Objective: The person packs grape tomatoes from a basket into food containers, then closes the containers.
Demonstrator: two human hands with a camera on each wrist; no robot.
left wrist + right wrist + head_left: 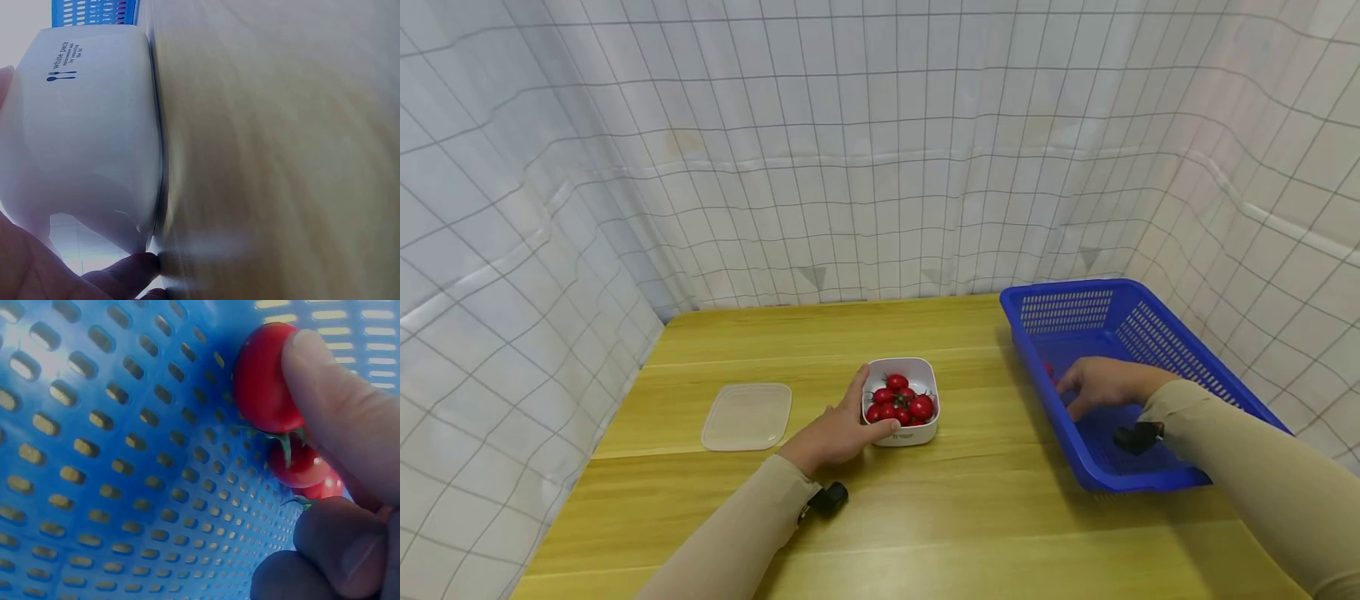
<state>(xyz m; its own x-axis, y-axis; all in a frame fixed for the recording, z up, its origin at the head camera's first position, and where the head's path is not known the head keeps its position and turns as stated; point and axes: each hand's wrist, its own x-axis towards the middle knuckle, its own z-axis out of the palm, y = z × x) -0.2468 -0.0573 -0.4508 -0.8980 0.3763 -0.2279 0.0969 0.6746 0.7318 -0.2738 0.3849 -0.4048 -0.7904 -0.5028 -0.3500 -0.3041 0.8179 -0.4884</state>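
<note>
My left hand (835, 429) grips a small white food container (907, 437) by its left side, with the thumb along the front rim. Several red cherry tomatoes (898, 400) with green stems lie inside it. Dark lettering marks the container's wall (94, 125) in the left wrist view. My right hand (1101, 385) reaches into a blue plastic basket (1067, 446), by its left wall. There, in the right wrist view, the thumb touches a cherry tomato (265, 381). More tomatoes (299, 464) sit just behind it, partly hidden by the fingers.
A pale translucent square lid (747, 417) lies flat on the wooden table (925, 525), left of the container. The basket's slotted walls stand up at the table's right side. White grid-patterned sheeting (887, 167) encloses the back and both sides.
</note>
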